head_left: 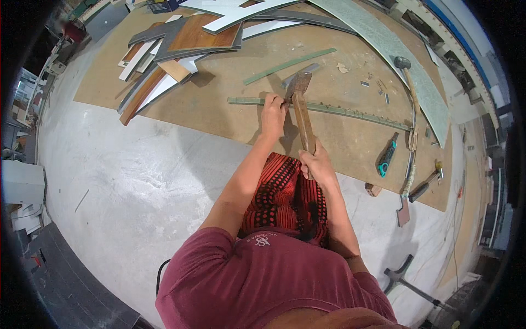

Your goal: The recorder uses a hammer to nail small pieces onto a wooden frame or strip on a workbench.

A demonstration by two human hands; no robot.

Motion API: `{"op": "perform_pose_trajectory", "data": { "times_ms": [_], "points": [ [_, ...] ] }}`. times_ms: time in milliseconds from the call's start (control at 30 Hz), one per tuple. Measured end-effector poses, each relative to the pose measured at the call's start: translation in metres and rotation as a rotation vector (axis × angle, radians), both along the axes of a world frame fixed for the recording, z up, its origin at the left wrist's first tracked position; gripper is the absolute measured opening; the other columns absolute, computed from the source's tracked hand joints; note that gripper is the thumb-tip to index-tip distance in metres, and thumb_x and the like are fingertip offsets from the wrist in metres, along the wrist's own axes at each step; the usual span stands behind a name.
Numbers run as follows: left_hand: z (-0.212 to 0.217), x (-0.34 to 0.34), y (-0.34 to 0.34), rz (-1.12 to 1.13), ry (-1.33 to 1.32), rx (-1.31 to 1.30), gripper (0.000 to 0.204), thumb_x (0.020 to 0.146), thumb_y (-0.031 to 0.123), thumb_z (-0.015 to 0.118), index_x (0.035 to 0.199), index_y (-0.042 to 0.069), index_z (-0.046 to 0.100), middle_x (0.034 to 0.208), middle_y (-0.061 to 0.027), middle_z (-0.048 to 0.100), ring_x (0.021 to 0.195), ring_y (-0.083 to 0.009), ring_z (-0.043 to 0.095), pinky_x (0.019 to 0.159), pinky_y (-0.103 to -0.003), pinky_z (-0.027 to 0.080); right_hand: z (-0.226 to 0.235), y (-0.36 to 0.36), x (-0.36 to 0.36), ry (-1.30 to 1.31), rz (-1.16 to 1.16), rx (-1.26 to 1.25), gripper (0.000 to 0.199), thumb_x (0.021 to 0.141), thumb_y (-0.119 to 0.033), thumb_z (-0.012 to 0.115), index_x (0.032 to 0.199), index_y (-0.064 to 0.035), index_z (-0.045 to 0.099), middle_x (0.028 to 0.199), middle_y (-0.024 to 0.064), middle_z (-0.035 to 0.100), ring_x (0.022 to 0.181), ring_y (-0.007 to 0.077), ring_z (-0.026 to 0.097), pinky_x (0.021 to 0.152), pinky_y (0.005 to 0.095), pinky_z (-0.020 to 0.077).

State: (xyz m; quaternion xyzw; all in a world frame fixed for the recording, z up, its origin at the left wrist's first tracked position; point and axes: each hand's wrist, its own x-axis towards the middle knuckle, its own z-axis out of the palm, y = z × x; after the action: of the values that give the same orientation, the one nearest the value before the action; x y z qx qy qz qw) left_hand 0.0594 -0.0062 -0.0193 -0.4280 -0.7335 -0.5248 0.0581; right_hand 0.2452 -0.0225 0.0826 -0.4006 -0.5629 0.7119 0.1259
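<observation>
My right hand (pixel 319 163) grips the wooden handle of a hammer (pixel 303 118), its rusty head raised just beyond my left fingers. My left hand (pixel 273 115) rests at a narrow pale green strip (pixel 350 111), the thumb and fingers drawn together. Whatever lies between those fingertips is too small or hidden to make out. Small dark bits like nails stick up along the strip's right part. A second green strip (pixel 290 66) lies farther off, with a short grey piece (pixel 307 71) partly behind the hammer head.
Cut boards (pixel 203 33) are heaped at the far left of the brown worktop (pixel 208 112). A long pale green panel (pixel 383 49) runs along the far right. Nearby lie a black-headed mallet (pixel 402 63), a teal and black utility knife (pixel 387 156) and a dark-handled tool (pixel 421 191).
</observation>
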Motion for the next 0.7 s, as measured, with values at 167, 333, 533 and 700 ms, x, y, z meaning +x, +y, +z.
{"op": "perform_pose_trajectory", "data": {
  "times_ms": [167,333,533,700],
  "points": [
    [0.003,0.000,0.000,-0.001,-0.004,0.010,0.014,0.076,0.002,0.068,0.086,-0.004,0.060,0.098,-0.0166,0.055,0.088,-0.0354,0.057,0.074,-0.041,0.047,0.015,0.005,0.002,0.053,-0.036,0.078,0.050,0.089,-0.006,0.051,0.135,-0.0036,0.032,0.062,0.0006,0.045,0.045,0.0095,0.045,0.038,0.0245,0.0382],
    [0.003,0.000,0.000,-0.003,-0.021,-0.017,0.015,0.077,0.002,0.069,0.086,-0.005,0.060,0.098,-0.0168,0.055,0.087,-0.0359,0.057,0.074,-0.041,0.047,0.014,0.000,0.001,0.055,-0.042,0.074,0.051,0.089,-0.007,0.051,0.136,-0.0034,0.031,0.063,0.0005,0.045,0.045,0.0098,0.045,0.038,0.0246,0.0383],
    [-0.002,0.002,-0.002,0.011,0.012,0.032,0.015,0.076,0.001,0.069,0.087,-0.004,0.060,0.099,-0.0160,0.055,0.087,-0.0350,0.057,0.074,-0.041,0.047,0.001,0.003,0.000,0.005,-0.014,0.034,0.050,0.089,-0.007,0.052,0.135,-0.0035,0.033,0.064,0.0008,0.046,0.045,0.0098,0.045,0.038,0.0252,0.0379],
    [0.002,-0.004,-0.002,0.025,0.005,0.018,0.016,0.074,0.001,0.070,0.086,-0.004,0.060,0.098,-0.0157,0.056,0.087,-0.0345,0.057,0.074,-0.040,0.047,0.011,-0.002,0.003,0.037,-0.039,0.104,0.050,0.088,-0.007,0.052,0.135,-0.0041,0.034,0.064,0.0005,0.045,0.045,0.0098,0.045,0.038,0.0253,0.0377]
  ]
}}
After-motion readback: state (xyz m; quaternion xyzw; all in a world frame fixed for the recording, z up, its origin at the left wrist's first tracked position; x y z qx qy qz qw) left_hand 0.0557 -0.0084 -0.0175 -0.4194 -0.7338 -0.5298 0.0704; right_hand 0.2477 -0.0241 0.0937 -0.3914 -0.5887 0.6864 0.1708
